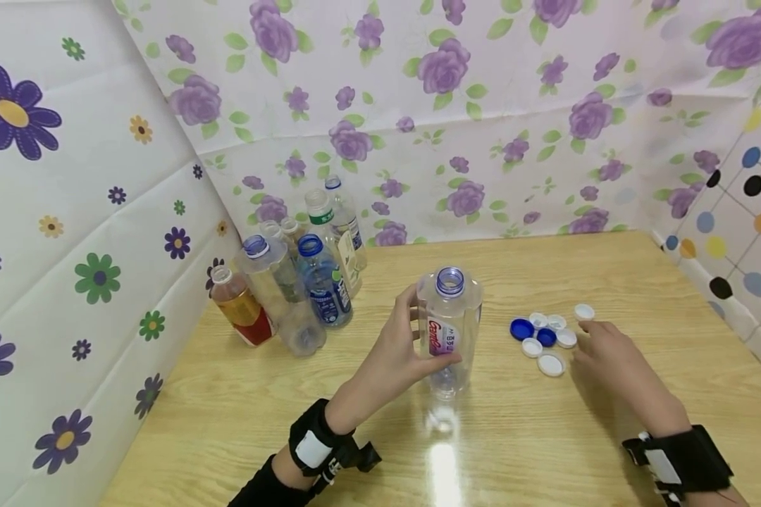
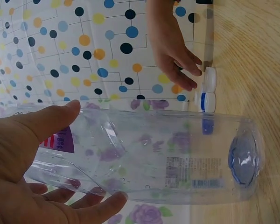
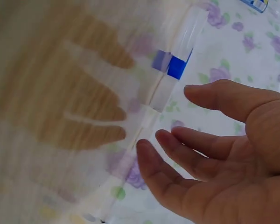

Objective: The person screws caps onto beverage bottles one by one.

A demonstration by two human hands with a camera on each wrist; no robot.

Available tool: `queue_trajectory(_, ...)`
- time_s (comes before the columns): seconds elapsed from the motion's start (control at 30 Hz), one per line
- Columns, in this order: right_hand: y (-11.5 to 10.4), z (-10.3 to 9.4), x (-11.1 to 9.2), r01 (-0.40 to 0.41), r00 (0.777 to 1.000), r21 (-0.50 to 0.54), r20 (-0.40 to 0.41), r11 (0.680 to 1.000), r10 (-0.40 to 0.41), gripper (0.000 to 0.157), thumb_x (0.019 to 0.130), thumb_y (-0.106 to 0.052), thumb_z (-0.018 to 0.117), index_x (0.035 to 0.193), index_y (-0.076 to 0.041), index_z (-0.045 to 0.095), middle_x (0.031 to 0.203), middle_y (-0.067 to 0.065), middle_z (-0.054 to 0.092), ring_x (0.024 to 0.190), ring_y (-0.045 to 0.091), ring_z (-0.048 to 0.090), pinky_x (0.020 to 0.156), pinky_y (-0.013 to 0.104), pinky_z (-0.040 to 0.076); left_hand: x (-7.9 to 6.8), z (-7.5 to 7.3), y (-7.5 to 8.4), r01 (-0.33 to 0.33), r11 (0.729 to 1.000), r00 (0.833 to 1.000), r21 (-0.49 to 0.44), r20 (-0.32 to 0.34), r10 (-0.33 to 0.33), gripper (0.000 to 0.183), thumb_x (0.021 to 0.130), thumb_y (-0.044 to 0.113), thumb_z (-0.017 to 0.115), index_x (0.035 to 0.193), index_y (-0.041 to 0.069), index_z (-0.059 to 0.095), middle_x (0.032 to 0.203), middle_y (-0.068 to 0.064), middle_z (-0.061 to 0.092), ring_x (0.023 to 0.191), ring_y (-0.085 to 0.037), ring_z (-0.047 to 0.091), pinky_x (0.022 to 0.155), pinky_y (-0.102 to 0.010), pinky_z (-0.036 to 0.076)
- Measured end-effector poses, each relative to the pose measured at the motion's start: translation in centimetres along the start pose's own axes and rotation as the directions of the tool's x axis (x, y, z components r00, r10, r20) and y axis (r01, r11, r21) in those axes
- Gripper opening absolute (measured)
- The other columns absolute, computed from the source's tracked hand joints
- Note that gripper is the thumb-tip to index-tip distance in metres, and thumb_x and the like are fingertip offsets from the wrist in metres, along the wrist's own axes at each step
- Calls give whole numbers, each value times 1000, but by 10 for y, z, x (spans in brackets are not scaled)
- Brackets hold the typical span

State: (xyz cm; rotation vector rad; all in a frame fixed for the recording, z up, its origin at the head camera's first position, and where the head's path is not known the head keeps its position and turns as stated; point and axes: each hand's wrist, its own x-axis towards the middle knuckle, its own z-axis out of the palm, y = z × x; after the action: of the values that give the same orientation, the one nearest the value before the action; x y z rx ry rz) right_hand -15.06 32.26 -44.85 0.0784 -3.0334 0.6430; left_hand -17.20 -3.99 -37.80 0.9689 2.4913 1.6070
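My left hand point(image 1: 387, 352) grips a clear plastic bottle point(image 1: 466, 331), with the thumb across the front and the fingers round the far side. The bottle is upright and capless, with a bluish neck and a red and purple label. Whether its base touches the table cannot be told. To its right lies a group of bottle caps: a large blue cap point(image 1: 521, 329), a smaller blue cap point(image 1: 547, 337) and several white ones, such as a white cap point(image 1: 551, 364) nearest me. My right hand point(image 1: 615, 359) hovers beside the caps, its fingers loosely bent and holding nothing in the right wrist view.
Several capless bottles stand at the back left of the wooden table point(image 1: 495, 451), among them a blue-tinted bottle point(image 1: 325, 289), a tall clear bottle point(image 1: 285, 303) and a bottle with a gold and red label point(image 1: 244, 310). Patterned sheets point(image 1: 406, 162) enclose the table's back and sides.
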Motion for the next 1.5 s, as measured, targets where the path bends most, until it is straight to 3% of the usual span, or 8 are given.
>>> queue_trajectory(0.13, 2, 3, 11, 22, 1000, -17, 8, 1000, -22, 49, 93, -10, 66, 125, 24, 51, 116, 43, 56, 109, 58, 54, 92, 66, 47, -1, 0, -1, 10, 1000, 1000, 16, -2, -10, 109, 80, 17, 89, 159, 11, 15, 143, -9, 44, 125, -25, 50, 97, -35, 55)
queue_trajectory(0.23, 3, 4, 18, 25, 999, -3, 25, 1000, -25, 39, 90, -12, 70, 111, 20, 59, 94, 30, 61, 86, 43, 60, 77, 54, 52, -2, 0, -1, 10, 1000, 1000, 28, -2, -10, 108, 80, 17, 89, 159, 10, 15, 144, -10, 43, 126, -26, 50, 97, -36, 55)
queue_trajectory(0.37, 3, 7, 24, 17, 999, 35, 40, 999, -19, 26, 88, -13, 75, 94, 10, 65, 79, 12, 59, 72, 26, 52, 63, 41, 45, -2, 0, 0, 12, 1000, 1000, 29, -1, -12, 108, 81, 18, 89, 159, 10, 15, 145, -10, 43, 126, -26, 51, 98, -37, 55)
queue_trajectory(0.73, -1, 2, 22, -41, 998, 22, 45, 999, 40, 32, 85, -9, 69, 105, 13, 58, 97, 27, 58, 86, 38, 59, 74, 53, 52, -1, 1, 2, -5, 999, 1000, 34, 5, 5, 106, 81, 16, 88, 158, 10, 16, 146, -11, 43, 126, -27, 51, 98, -42, 55)
queue_trajectory(1.0, -18, -12, 12, 113, 990, 113, -96, 987, -102, 39, 90, -8, 74, 124, 6, 63, 110, 30, 58, 93, 41, 63, 74, 52, 57, -1, 0, 2, 4, 999, 1000, 43, 7, -4, 107, 81, 16, 89, 158, 9, 16, 145, -11, 43, 126, -27, 51, 98, -40, 55)
queue_trajectory(1.13, -32, -22, 7, 170, 982, 284, -130, 944, -138, 36, 94, -7, 72, 129, -2, 61, 121, 21, 61, 104, 35, 65, 84, 39, 60, -1, 1, 2, 0, 998, 1000, 56, 9, 0, 106, 81, 15, 89, 158, 9, 16, 144, -12, 43, 126, -28, 52, 98, -39, 55)
queue_trajectory(1.3, -53, -32, 2, 190, 981, 520, -129, 833, -143, 32, 100, -13, 67, 129, -6, 56, 132, 15, 58, 108, 6, 64, 82, 17, 55, -2, 1, 2, -7, 998, 1000, 56, 9, 7, 106, 81, 15, 88, 158, 10, 15, 145, -12, 43, 126, -28, 52, 98, -40, 55)
queue_trajectory(1.5, -74, -39, -3, 271, 962, 655, -176, 705, -206, 22, 99, -3, 66, 116, -1, 52, 131, 6, 57, 113, -1, 63, 87, 18, 56, -2, 1, 2, -23, 997, 1000, 71, 6, 23, 106, 81, 15, 88, 158, 12, 15, 143, -11, 44, 125, -27, 52, 97, -37, 55)
